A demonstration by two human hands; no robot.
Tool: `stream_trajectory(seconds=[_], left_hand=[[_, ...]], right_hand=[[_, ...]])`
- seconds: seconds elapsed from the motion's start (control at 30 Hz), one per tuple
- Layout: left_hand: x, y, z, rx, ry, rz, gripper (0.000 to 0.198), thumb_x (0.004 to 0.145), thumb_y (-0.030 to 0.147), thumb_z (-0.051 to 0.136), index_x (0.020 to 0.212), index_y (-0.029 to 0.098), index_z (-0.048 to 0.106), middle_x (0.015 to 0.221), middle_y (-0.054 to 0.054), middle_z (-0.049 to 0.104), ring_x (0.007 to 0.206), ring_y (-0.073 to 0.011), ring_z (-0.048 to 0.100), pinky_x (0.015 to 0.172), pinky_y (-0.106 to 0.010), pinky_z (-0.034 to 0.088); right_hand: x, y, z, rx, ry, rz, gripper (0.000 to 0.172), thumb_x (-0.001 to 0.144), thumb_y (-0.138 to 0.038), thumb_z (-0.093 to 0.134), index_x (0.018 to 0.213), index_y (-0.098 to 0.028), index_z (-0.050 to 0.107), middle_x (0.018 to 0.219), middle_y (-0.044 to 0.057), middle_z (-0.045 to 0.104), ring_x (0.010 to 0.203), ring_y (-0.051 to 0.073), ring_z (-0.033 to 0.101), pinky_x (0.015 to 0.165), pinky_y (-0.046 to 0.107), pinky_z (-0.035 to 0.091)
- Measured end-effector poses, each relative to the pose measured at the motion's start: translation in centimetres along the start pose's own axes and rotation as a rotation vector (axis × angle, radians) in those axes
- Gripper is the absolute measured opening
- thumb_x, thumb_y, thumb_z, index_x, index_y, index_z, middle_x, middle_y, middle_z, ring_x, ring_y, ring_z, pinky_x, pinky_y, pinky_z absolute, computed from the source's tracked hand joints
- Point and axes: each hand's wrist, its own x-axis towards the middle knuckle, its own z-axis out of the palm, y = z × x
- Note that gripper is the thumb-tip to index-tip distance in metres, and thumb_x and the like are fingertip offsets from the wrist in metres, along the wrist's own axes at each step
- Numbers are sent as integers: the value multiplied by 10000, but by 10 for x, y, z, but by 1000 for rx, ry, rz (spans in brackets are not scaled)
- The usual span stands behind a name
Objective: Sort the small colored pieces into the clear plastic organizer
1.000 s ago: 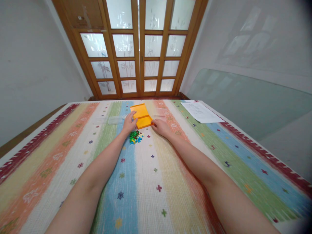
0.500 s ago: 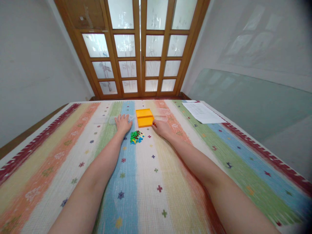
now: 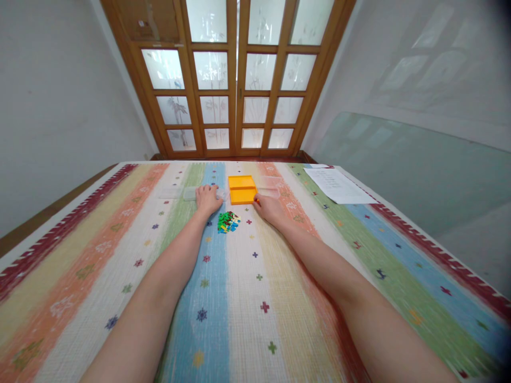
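Note:
A yellow plastic box (image 3: 241, 196) lies opened flat, its two shallow halves side by side. My right hand (image 3: 270, 208) is closed at the box's near right corner, thumb and fingers pinching the edge. My left hand (image 3: 208, 200) rests palm down to the left of the box, fingers bent a little and apart, over a clear plastic piece (image 3: 190, 193). What lies under that palm is hidden. Just in front of the box is a small heap of toy bricks (image 3: 228, 222) in green, blue, yellow, white and dark brown.
More clear plastic (image 3: 270, 186) lies right of the box, partly behind my right hand. Printed paper sheets (image 3: 339, 185) are at the table's far right. A striped cloth (image 3: 243, 319) covers the table. Beyond its far edge stand wooden glazed doors (image 3: 237, 96).
The view has shifted slightly, moving everything a little to the right. My left hand has slid slightly nearer the box, its fingers less spread. My right hand stays at the box corner.

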Motion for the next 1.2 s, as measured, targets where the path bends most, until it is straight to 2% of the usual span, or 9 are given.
stream_trajectory(seconds=[0.17,0.27,0.5,0.67,0.77,0.93,1.07,1.2], left_hand=[[1,-6,5,-40,-26,84,559,877,329,585,1432,266,573,1475,-111,562,1454,-397,312,1214,-628,108],[2,-8,6,-58,-40,77,532,887,354,586,1410,254,591,1410,-114,620,1430,-389,353,1217,-637,91],[6,-9,7,-129,2,82,478,827,401,683,1270,223,650,1323,-138,657,1377,-380,424,1201,-605,173],[9,-6,5,-317,138,79,425,884,431,655,1245,208,647,1226,-132,655,1201,-310,569,1113,-493,386],[5,5,2,-433,162,168,432,897,400,660,1287,220,616,1232,-108,618,1107,-262,610,1016,-416,485],[-7,39,-3,-529,131,363,443,897,425,692,1288,235,609,1195,-80,597,1109,-242,608,1006,-390,501],[-15,62,-3,-614,107,405,455,898,448,709,1284,229,609,1186,-77,605,1092,-221,611,994,-363,501],[-18,70,-2,-659,94,352,430,896,432,718,1260,226,619,1158,-73,628,1042,-205,621,965,-351,510]], right_hand=[[0,3,1,74,4,-89,231,1006,-313,536,1161,-221,680,1082,78,756,930,236,667,755,289,431],[1,4,2,110,10,-161,235,996,-279,544,1171,-214,686,1120,80,744,978,232,659,798,292,445],[1,6,2,132,-4,-286,272,997,-280,551,1215,-189,684,1103,101,707,1011,224,629,875,307,459],[2,7,5,193,10,-403,288,996,-282,569,1250,-199,676,1139,104,693,1083,227,615,934,333,467],[2,6,4,242,78,-423,265,1014,-289,551,1229,-207,683,1129,96,698,1063,224,623,924,340,482],[-1,1,-4,244,305,-386,276,1028,-325,535,1227,-196,675,1166,124,697,1091,263,623,957,394,487],[-2,1,-5,248,261,-377,300,1043,-341,492,1250,-216,669,1207,119,708,1128,263,630,1006,409,483],[1,5,0,239,207,-362,344,1057,-320,438,1310,-213,645,1290,115,692,1171,249,631,1031,399,478]])
